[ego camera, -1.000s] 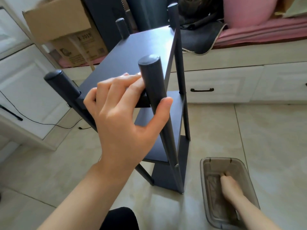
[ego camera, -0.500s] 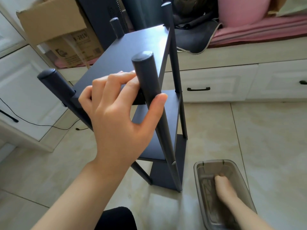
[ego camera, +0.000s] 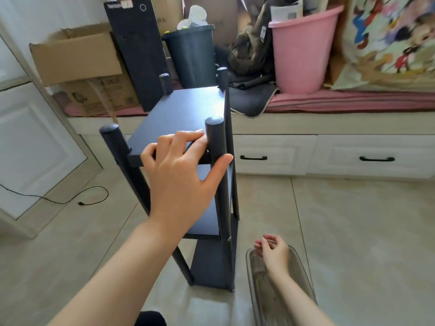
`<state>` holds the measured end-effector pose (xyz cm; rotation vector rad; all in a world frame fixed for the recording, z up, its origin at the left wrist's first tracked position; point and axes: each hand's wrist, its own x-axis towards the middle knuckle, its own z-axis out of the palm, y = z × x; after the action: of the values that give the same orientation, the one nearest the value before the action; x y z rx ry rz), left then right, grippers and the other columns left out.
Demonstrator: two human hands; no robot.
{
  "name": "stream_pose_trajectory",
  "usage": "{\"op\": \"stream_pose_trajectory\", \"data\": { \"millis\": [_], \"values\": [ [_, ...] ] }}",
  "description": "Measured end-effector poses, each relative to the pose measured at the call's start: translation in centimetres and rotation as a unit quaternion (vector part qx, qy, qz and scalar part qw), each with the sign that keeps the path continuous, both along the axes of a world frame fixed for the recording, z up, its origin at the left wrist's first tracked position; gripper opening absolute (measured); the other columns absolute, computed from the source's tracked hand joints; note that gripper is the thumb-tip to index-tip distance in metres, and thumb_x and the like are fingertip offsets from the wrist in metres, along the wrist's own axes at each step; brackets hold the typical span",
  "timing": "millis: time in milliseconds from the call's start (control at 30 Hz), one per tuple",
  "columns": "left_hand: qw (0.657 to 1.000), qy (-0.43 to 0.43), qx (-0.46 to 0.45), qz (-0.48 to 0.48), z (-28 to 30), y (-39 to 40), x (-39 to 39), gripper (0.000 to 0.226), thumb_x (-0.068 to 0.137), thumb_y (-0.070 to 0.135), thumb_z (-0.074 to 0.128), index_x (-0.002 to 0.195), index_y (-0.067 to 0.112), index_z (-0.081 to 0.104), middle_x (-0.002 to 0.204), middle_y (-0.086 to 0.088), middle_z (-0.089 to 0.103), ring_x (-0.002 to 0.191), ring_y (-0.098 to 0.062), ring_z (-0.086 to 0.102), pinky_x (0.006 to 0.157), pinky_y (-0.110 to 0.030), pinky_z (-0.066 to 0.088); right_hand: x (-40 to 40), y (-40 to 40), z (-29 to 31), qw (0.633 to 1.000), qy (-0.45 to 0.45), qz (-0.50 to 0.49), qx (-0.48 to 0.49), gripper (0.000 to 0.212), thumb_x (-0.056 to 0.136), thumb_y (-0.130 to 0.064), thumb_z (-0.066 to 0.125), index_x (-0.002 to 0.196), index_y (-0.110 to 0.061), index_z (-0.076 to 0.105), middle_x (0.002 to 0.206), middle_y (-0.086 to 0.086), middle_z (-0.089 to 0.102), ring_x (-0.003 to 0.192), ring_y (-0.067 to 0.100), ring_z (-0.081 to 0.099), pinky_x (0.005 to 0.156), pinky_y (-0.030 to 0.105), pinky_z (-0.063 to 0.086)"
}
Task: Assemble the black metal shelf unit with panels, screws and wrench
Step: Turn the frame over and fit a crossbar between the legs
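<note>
Tiled floor [ego camera: 353, 231] carries the upright shelf unit [ego camera: 188, 107] (long axis vertical); left hand [ego camera: 181, 175] grips its post.

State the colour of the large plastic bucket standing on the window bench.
Pink; the bucket shows in the head view, upper right of the black shelf unit.

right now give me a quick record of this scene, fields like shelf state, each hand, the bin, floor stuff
shelf unit: black shelf unit stands upright on the tiled floor, three panels fitted between four posts
left hand: left hand grips the near right post, fingers on the top panel's front edge
right hand: right hand raised over the bin's far end, fingers curled; whether it pinches something is too small to tell
bin: clear plastic bin on the floor right of the shelf, contents blurred
floor: black cable lying at left
</note>
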<state>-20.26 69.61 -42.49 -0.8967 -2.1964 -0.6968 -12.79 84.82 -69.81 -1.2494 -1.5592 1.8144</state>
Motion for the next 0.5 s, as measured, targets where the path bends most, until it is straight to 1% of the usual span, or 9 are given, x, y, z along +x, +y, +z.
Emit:
{"op": "stream_pose_trajectory", "data": {
  "millis": [67,133,200,233,300,367,433,500],
  "values": [
    [1.0,-0.013,-0.007,0.001,0.3,0.0,0.2,0.057,0.092,0.062,0.046,0.122,0.019,0.069,0.114,0.003,0.065,0.115,-0.023,0.053,0.1,-0.037,0.023,-1.2,-0.5,3.6,0.997,0.073,-0.008,-0.031,0.012,0.096,-0.004,0.057,0.108,-0.005,0.059,0.094,0.013,0.07,0.088,0.024,0.071,0.081,0.036,0.058],
    [0.999,-0.031,-0.016,-0.001,0.6,-0.1,0.4,0.063,0.091,0.064,0.042,0.129,0.018,0.064,0.114,0.002,0.065,0.114,-0.023,0.054,0.102,-0.036,0.021,-1.9,-1.0,7.2,0.991,0.133,-0.012,-0.033,0.012,0.095,-0.007,0.061,0.107,-0.009,0.059,0.093,0.01,0.072,0.087,0.019,0.072,0.076,0.029,0.058],
    [0.998,-0.05,-0.028,-0.003,0.8,-0.2,0.5,0.066,0.091,0.066,0.037,0.128,0.019,0.062,0.117,0.002,0.064,0.117,-0.024,0.054,0.105,-0.038,0.02,-2.3,-1.7,10.4,0.982,0.183,-0.01,-0.034,0.009,0.095,-0.01,0.063,0.104,-0.012,0.062,0.09,0.005,0.075,0.085,0.014,0.073,0.07,0.022,0.057],
    [0.998,-0.058,-0.035,-0.002,0.9,-0.2,0.6,0.065,0.091,0.067,0.036,0.126,0.02,0.063,0.119,0.002,0.064,0.119,-0.024,0.053,0.106,-0.04,0.02,-2.3,-2.0,11.7,0.979,0.2,-0.004,-0.031,0.008,0.095,-0.012,0.063,0.103,-0.013,0.063,0.089,0.003,0.076,0.086,0.012,0.073,0.07,0.021,0.056],
    [0.997,-0.065,-0.046,0.009,1.0,-0.2,0.8,0.061,0.092,0.066,0.037,0.124,0.022,0.064,0.125,0.003,0.062,0.124,-0.024,0.051,0.11,-0.042,0.019,-2.3,-2.7,13.7,0.975,0.217,0.029,-0.026,0.009,0.097,-0.016,0.061,0.105,-0.015,0.064,0.091,0.001,0.076,0.088,0.011,0.072,0.073,0.024,0.055],
    [0.996,-0.071,-0.05,0.016,1.1,-0.2,0.9,0.059,0.095,0.065,0.034,0.127,0.024,0.064,0.13,0.004,0.061,0.129,-0.022,0.049,0.112,-0.04,0.017,-2.3,-3.7,15.0,0.972,0.225,0.067,-0.029,0.01,0.099,-0.017,0.057,0.107,-0.014,0.063,0.091,0.003,0.076,0.089,0.014,0.072,0.074,0.027,0.056],
    [0.996,-0.075,-0.053,0.016,1.3,-0.2,1.0,0.067,0.096,0.07,0.023,0.129,0.026,0.062,0.134,0.006,0.059,0.132,-0.02,0.046,0.115,-0.04,0.017,-2.6,-4.6,15.6,0.97,0.223,0.089,-0.036,0.013,0.102,-0.019,0.052,0.11,-0.014,0.061,0.092,0.005,0.073,0.09,0.017,0.07,0.073,0.027,0.056],
    [0.995,-0.076,-0.055,0.019,1.4,-0.5,0.8,0.075,0.089,0.072,0.017,0.131,0.028,0.061,0.137,0.007,0.058,0.134,-0.018,0.045,0.116,-0.04,0.017,-3.1,-5.4,15.8,0.974,0.2,0.103,-0.034,0.017,0.104,-0.023,0.047,0.112,-0.014,0.059,0.096,0.008,0.07,0.093,0.02,0.068,0.074,0.031,0.056]
  ]
}}
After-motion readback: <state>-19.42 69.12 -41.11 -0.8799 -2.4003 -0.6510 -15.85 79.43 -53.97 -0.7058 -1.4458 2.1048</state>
